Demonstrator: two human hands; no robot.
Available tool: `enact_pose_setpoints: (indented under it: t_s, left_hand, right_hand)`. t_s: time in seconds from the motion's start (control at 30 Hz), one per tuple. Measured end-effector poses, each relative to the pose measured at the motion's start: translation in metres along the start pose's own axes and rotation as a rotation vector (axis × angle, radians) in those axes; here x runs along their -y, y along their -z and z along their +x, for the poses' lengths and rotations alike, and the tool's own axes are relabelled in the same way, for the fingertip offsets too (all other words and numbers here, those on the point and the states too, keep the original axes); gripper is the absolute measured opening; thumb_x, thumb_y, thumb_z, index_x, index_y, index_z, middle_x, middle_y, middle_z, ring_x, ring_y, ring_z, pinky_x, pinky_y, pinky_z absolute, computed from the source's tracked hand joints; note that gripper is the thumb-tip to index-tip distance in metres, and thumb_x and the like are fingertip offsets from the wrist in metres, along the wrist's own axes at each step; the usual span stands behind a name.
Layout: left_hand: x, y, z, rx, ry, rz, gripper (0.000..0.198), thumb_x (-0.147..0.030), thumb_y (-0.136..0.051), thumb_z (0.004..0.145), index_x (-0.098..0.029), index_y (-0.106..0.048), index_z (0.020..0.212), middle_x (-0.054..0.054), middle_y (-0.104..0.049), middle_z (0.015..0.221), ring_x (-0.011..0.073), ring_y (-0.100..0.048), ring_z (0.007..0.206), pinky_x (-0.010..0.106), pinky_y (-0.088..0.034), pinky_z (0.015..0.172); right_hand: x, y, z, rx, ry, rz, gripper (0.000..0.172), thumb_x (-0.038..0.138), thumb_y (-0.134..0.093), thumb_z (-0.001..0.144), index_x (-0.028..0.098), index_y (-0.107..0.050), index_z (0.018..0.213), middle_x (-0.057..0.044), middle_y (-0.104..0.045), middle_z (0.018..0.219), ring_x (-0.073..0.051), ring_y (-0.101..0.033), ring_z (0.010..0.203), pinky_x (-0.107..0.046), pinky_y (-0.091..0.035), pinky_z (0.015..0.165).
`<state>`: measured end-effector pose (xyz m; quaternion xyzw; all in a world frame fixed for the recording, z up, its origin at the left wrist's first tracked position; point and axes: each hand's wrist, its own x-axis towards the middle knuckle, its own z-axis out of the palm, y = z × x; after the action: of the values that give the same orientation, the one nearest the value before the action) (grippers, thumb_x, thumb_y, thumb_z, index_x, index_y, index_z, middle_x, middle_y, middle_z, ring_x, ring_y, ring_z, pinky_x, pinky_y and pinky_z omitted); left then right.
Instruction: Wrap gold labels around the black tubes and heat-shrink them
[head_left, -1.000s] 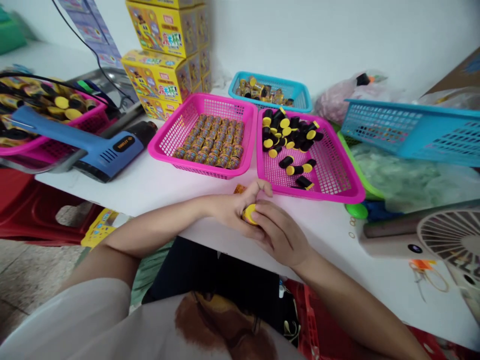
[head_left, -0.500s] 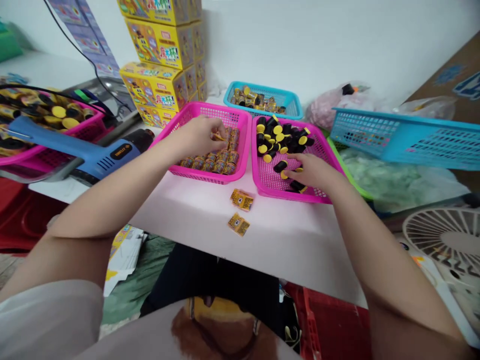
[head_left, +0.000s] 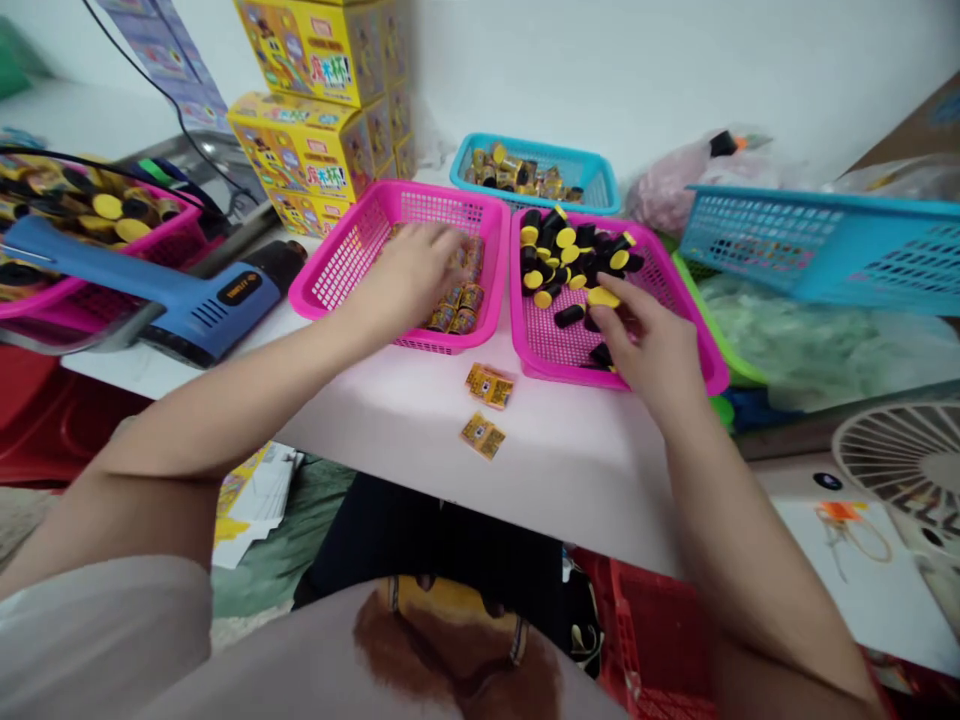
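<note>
My left hand (head_left: 409,275) is over the pink mesh basket (head_left: 442,197), its fingers down among rows of small gold-labelled cylinders (head_left: 457,310) and hiding most of them. My right hand (head_left: 649,335) is in the neighbouring pink basket (head_left: 570,375), with its fingertips at a black tube with a yellow cap (head_left: 600,305) in a loose pile of similar tubes (head_left: 562,255). Two small gold printed packets (head_left: 487,385) lie on the white table (head_left: 540,480) just in front of the baskets.
A blue heat gun (head_left: 210,300) lies at the left, beside a pink basket of capped tubes (head_left: 112,225). Yellow printed boxes (head_left: 307,150) are stacked behind. A cyan basket (head_left: 532,172) holds gold pieces; another (head_left: 825,250) sits tilted at right, near a fan (head_left: 907,470).
My left hand has moved further over the gold cylinders, hiding more of them. My right hand has shifted toward the pile and reached a yellow-capped tube. The view has tilted slightly.
</note>
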<state>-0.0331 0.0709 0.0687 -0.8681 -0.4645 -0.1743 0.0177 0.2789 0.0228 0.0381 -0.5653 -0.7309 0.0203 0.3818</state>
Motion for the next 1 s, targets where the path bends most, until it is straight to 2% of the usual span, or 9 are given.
enact_pose_setpoints:
  t_s: [0.1, 0.17, 0.27, 0.33, 0.43, 0.6, 0.77, 0.87, 1.0]
  left_hand:
    - [-0.049, -0.017, -0.07, 0.131, -0.524, -0.077, 0.051, -0.033, -0.024, 0.112, -0.016, -0.065, 0.139, 0.011, -0.066, 0.147, 0.0221, -0.06, 0.14, 0.036, -0.043, 0.121]
    - [-0.08, -0.037, -0.122, 0.197, -0.481, 0.03, 0.063, -0.049, -0.025, 0.113, -0.009, -0.049, 0.156, 0.018, -0.052, 0.162, 0.0282, -0.049, 0.151, 0.045, -0.036, 0.127]
    - [-0.106, -0.059, -0.182, 0.222, -0.401, 0.17, 0.091, -0.073, -0.037, 0.103, 0.001, -0.045, 0.156, 0.026, -0.048, 0.162, 0.0367, -0.05, 0.15, 0.052, -0.038, 0.125]
    - [-0.111, -0.061, -0.204, 0.192, -0.381, 0.25, 0.07, -0.054, -0.05, 0.106, -0.001, -0.051, 0.153, 0.024, -0.055, 0.157, 0.0351, -0.056, 0.145, 0.048, -0.044, 0.12]
    - [-0.109, -0.046, -0.215, 0.114, -0.441, 0.221, 0.046, -0.015, -0.047, 0.105, -0.007, -0.055, 0.15, 0.017, -0.072, 0.139, 0.0294, -0.068, 0.13, 0.048, -0.05, 0.113]
    - [-0.094, -0.015, -0.188, -0.089, -0.513, -0.074, 0.046, -0.005, -0.042, 0.103, -0.004, -0.054, 0.147, 0.015, -0.079, 0.114, 0.0245, -0.074, 0.109, 0.043, -0.059, 0.103]
    - [-0.077, 0.0, -0.107, -0.107, -0.347, -0.599, 0.017, -0.014, -0.064, 0.099, -0.016, -0.08, 0.104, 0.009, -0.075, 0.101, 0.0145, -0.075, 0.091, 0.023, -0.064, 0.082]
    - [-0.077, -0.01, -0.059, -0.131, -0.214, -0.896, 0.006, -0.021, -0.079, 0.09, -0.018, -0.083, 0.093, 0.006, -0.078, 0.094, 0.0138, -0.075, 0.081, 0.022, -0.063, 0.074]
    - [-0.083, -0.041, -0.03, -0.111, 0.014, -1.145, 0.036, -0.033, -0.087, 0.082, -0.015, -0.08, 0.112, 0.004, -0.08, 0.087, 0.0124, -0.073, 0.067, 0.02, -0.06, 0.063]
  right_hand:
    - [0.004, 0.002, -0.025, -0.146, 0.11, -0.015, 0.041, 0.046, -0.06, 0.101, 0.023, -0.07, 0.134, -0.012, -0.078, 0.119, -0.024, -0.075, 0.1, -0.041, -0.062, 0.09]
    - [0.003, 0.001, -0.034, -0.175, 0.179, -0.006, 0.039, 0.045, -0.062, 0.101, 0.024, -0.072, 0.131, -0.013, -0.078, 0.121, -0.027, -0.075, 0.109, -0.043, -0.062, 0.095]
    - [-0.001, 0.0, -0.037, -0.176, 0.225, 0.038, 0.036, 0.043, -0.064, 0.1, 0.027, -0.072, 0.131, -0.012, -0.078, 0.119, -0.029, -0.075, 0.113, -0.046, -0.062, 0.099]
    - [-0.003, -0.002, -0.037, -0.17, 0.223, 0.076, 0.035, 0.043, -0.065, 0.099, 0.03, -0.073, 0.131, -0.011, -0.078, 0.118, -0.029, -0.075, 0.112, -0.048, -0.062, 0.1]
    - [-0.004, -0.003, -0.037, -0.169, 0.195, 0.124, 0.034, 0.046, -0.067, 0.098, 0.033, -0.074, 0.128, -0.01, -0.079, 0.118, -0.03, -0.074, 0.111, -0.049, -0.062, 0.099]
    - [0.0, -0.005, -0.038, -0.168, 0.171, 0.197, 0.031, 0.047, -0.071, 0.095, 0.035, -0.075, 0.123, -0.008, -0.078, 0.121, -0.03, -0.074, 0.112, -0.051, -0.061, 0.104]
    - [0.014, -0.016, -0.043, -0.271, 0.084, 0.509, 0.035, 0.049, -0.076, 0.092, 0.037, -0.071, 0.124, -0.008, -0.076, 0.117, -0.027, -0.074, 0.107, -0.046, -0.066, 0.089]
    - [0.024, -0.022, -0.048, -0.264, 0.035, 0.705, 0.034, 0.048, -0.077, 0.091, 0.036, -0.067, 0.121, -0.007, -0.074, 0.118, -0.025, -0.074, 0.11, -0.041, -0.068, 0.083]
    - [0.032, -0.02, -0.053, -0.203, -0.026, 0.832, 0.038, 0.051, -0.063, 0.1, 0.039, -0.059, 0.137, -0.004, -0.072, 0.127, -0.022, -0.076, 0.107, -0.042, -0.068, 0.085]
